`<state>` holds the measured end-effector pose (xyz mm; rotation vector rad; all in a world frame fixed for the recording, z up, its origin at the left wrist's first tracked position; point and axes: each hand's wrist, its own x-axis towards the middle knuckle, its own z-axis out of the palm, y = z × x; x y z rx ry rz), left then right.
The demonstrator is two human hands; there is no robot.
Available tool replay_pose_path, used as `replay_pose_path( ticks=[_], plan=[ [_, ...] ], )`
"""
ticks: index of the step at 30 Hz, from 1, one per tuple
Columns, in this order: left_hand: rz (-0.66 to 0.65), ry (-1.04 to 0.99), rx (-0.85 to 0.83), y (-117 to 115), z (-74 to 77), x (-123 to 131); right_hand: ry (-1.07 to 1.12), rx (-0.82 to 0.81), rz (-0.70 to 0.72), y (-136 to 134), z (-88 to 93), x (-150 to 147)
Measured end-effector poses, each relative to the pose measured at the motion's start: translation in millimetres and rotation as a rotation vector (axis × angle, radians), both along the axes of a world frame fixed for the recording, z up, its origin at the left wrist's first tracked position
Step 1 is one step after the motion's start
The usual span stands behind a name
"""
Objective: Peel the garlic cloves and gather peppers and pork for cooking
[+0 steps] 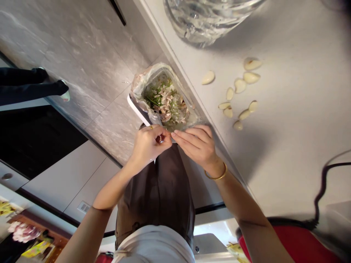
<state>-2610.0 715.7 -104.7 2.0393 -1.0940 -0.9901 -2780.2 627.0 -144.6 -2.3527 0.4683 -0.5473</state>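
Note:
My left hand (148, 144), with a ring on one finger, is closed round a small reddish piece (159, 138) that looks like a garlic clove. My right hand (199, 144), a gold bangle at its wrist, pinches the same piece with its fingertips. Both hands hover over the near rim of a bag-lined waste bin (137, 106) holding garlic skins and green scraps (167, 102). Several peeled garlic cloves (240, 86) lie loose on the pale counter (287, 128) to the right of my hands.
A clear glass bowl (205, 18) stands at the counter's far end. A black cable (323, 182) curls across the counter at right, above a red object (290, 241). Another person's dark-trousered legs (30, 84) stand on the tiled floor (90, 54) at left.

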Motion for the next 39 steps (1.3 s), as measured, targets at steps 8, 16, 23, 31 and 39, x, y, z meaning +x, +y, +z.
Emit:
replay_pose_path(
  ticks=[8,16,23,31,39],
  plan=[
    [0.069,0.029,0.053,5,-19.6,3,-0.197,0.260,-0.451,9,4.4,5],
    [0.071,-0.009,-0.043,-1,-8.7,-10,-0.145,0.316,-0.545,16,-1.0,8],
    [0.154,0.085,-0.093,-2,3.5,-26,-0.061,0.061,-0.439,15,2.5,7],
    [0.277,0.383,0.028,-2,2.7,-22,-0.015,-0.086,-0.315,17,0.1,-2],
    [0.333,0.283,0.010,1,1.2,-32,-0.173,0.082,-0.329,19,2.0,1]
  ],
)
